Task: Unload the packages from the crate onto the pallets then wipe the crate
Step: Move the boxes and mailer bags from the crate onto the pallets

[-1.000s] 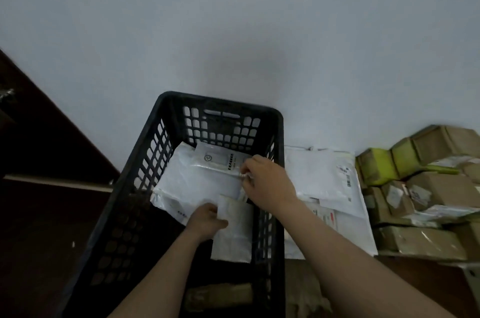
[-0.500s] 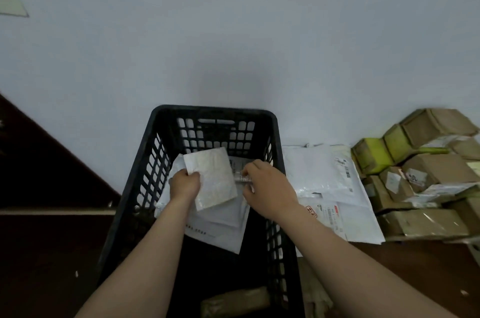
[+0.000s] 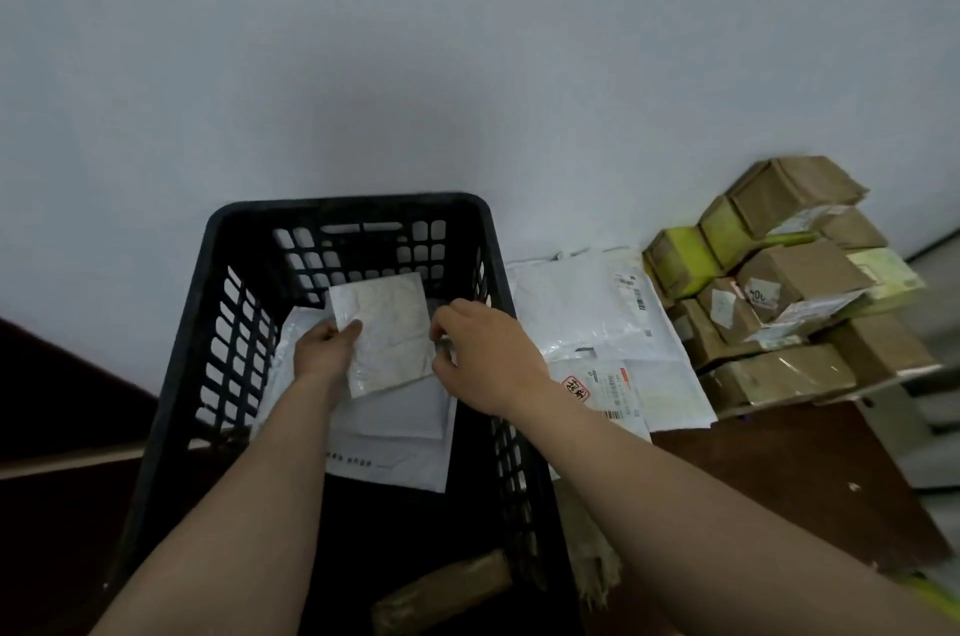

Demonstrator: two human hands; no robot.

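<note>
Pinching a packet (image 3: 389, 339), the left hand (image 3: 324, 355) is unloading the crate (image 3: 353, 205), the right hand (image 3: 488, 355) curling beside, grip unclear; mailers (image 3: 395, 459) beneath are waiting, wiping undone.

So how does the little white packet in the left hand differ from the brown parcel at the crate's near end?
The small white flat packet is pale and thin; the brown oblong parcel is dark and looks thicker. The left hand grips the packet, raised above white mailers; the parcel lies untouched on the floor of the black plastic crate. Both are inside the crate, not yet unloaded.
</note>
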